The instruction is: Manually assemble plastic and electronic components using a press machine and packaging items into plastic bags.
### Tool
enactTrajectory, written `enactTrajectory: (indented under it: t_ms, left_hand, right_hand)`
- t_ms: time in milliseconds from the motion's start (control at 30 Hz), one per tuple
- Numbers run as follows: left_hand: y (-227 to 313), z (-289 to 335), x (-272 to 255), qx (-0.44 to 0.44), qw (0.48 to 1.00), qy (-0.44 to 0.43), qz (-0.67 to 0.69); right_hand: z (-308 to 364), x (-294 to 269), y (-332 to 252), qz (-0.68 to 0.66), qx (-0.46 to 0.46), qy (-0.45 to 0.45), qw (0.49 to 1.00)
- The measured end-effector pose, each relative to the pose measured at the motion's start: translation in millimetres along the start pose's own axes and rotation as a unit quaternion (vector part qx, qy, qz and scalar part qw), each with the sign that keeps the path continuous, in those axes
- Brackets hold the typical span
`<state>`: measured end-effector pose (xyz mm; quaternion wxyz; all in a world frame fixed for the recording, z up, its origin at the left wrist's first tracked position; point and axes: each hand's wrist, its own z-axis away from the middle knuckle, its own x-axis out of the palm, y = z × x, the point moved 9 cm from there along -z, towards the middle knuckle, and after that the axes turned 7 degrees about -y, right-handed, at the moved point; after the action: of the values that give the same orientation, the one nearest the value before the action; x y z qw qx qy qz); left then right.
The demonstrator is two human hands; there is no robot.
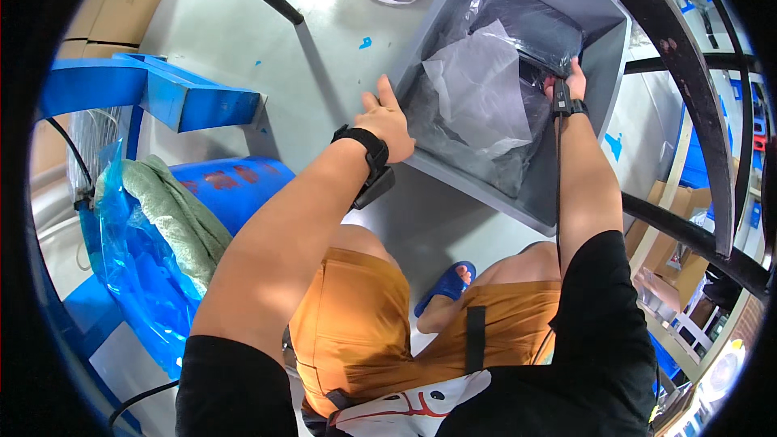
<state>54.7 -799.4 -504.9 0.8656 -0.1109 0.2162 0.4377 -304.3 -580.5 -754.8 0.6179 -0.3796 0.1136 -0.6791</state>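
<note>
A grey painted workshop floor point(324, 57), flecked with blue paint, spreads beneath a seated person reaching into a grey plastic bin point(599, 48) tilted toward the knees. The left hand point(387, 123) rests on the bin's near rim, fingers point(380, 97) extended and close together, gripping nothing that shows. The right hand point(571, 81) reaches inside by the far wall, fingers curled around a dark bagged item point(538, 28); how firmly they close cannot be told, since the film hides the tips. A crumpled clear plastic bag point(477, 93) lies between the two hands, just beyond the left fingertips and beside the right ones. The slick film could slip from the grip, or the tilted bin could slide on the smooth floor if the left hand lets up. A blue stool point(235, 186) draped with a green cloth point(174, 210) stands to the left.
</note>
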Motion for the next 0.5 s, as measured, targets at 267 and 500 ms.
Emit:
enactTrajectory:
  t_ms: [267,500]
  left_hand:
    - [67.6,8.0,-7.5,0.095,0.995,0.011,0.035]
    - [49.8,5.1,-4.2,0.077,0.995,-0.002,0.060]
  right_hand:
    - [76.2,33.9,-160.6,0.191,-0.129,0.008,0.973]
    - [180.5,78.1,-150.5,0.163,-0.173,0.054,0.970]
